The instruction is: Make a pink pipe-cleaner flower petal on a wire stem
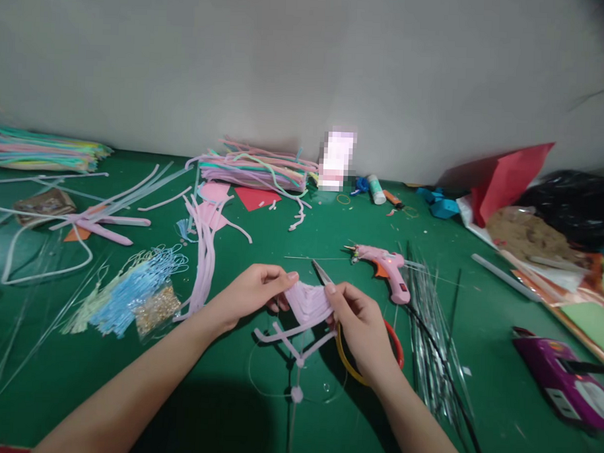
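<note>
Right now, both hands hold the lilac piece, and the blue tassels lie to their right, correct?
Almost: the left hand and right hand do hold the lilac piece, but the head view shows the blue tassels lying to their left.

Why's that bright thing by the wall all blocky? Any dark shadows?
Head view: the bright patch is pixelated, hiding its details; same view: a dark shadow lies on the green table beside the left forearm; the top right corner goes dark.
</note>
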The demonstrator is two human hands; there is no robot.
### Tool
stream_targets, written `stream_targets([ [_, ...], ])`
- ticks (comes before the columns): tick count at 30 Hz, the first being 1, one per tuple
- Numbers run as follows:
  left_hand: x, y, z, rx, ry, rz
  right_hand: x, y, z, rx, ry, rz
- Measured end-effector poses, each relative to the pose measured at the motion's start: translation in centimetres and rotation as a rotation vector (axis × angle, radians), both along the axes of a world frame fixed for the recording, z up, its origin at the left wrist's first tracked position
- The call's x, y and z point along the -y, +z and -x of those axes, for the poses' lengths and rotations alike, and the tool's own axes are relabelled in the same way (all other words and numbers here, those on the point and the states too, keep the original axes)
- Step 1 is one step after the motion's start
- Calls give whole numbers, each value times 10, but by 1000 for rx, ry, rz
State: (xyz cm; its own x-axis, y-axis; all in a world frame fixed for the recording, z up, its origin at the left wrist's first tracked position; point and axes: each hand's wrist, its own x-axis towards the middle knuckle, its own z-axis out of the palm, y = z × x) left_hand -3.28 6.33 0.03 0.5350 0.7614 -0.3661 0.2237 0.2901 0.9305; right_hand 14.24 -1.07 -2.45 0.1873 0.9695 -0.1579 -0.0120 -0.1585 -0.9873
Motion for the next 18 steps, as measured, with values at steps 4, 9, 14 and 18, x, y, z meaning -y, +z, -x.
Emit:
stream_targets([
  [4, -1, 1, 0, -15, 8, -19, -1, 1, -1, -13, -23, -11],
  [9, -2, -5, 2, 8, 52, -68, -1, 3, 0, -102, 2, 59],
  [14, -3, -7, 3, 17, 86, -81, -1, 5, 0, -115, 34, 72],
  [18, -2, -2, 2, 10, 75, -37, -2, 6, -1, -59, -1, 33],
])
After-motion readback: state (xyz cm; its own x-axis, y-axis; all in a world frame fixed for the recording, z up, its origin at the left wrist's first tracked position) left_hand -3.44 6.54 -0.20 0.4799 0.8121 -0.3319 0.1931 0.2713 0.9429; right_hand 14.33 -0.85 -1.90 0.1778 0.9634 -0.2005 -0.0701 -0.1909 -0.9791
